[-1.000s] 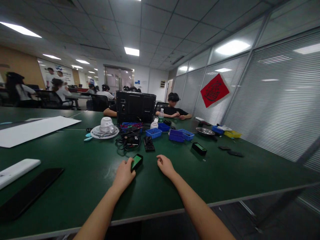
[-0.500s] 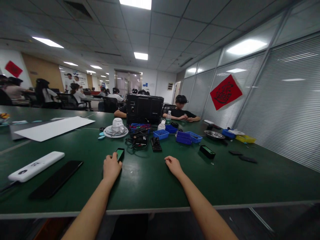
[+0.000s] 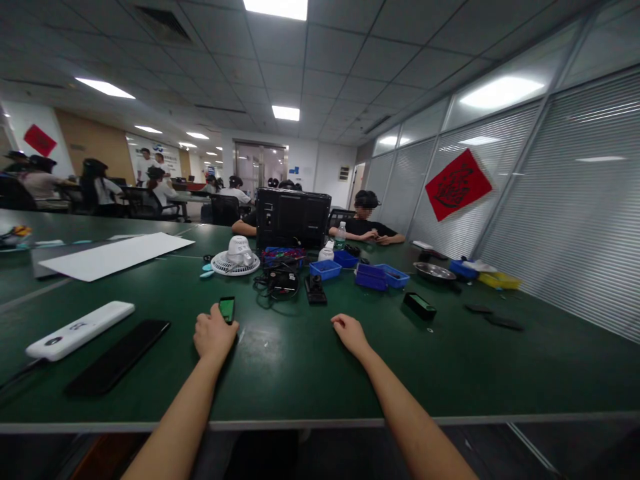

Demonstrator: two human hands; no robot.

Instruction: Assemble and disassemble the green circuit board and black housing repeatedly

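Note:
My left hand (image 3: 214, 335) is closed around the near part of a small black rectangular box (image 3: 227, 309) on the green table. Green shows within the box's dark rim, and its lower part is hidden by my fingers. My right hand (image 3: 350, 335) rests on the tabletop with its fingers curled in, and nothing shows in it. Farther right lies a similar black box (image 3: 420, 306) with green inside its rim. Between and beyond my hands stands a small black device (image 3: 315, 291) on a flat base.
A white power strip (image 3: 83, 329) and a black slab (image 3: 119, 357) lie at left. Beyond are a white fan part (image 3: 236, 259), a cabled black adapter (image 3: 280, 283), blue trays (image 3: 325, 269), a monitor (image 3: 293, 218) and a metal dish (image 3: 434, 272). A person (image 3: 367, 223) sits across the table.
My left hand has moved slightly left and turned the black box, so it now points more straight away from me. My right hand stays put; the view has shifted slightly.

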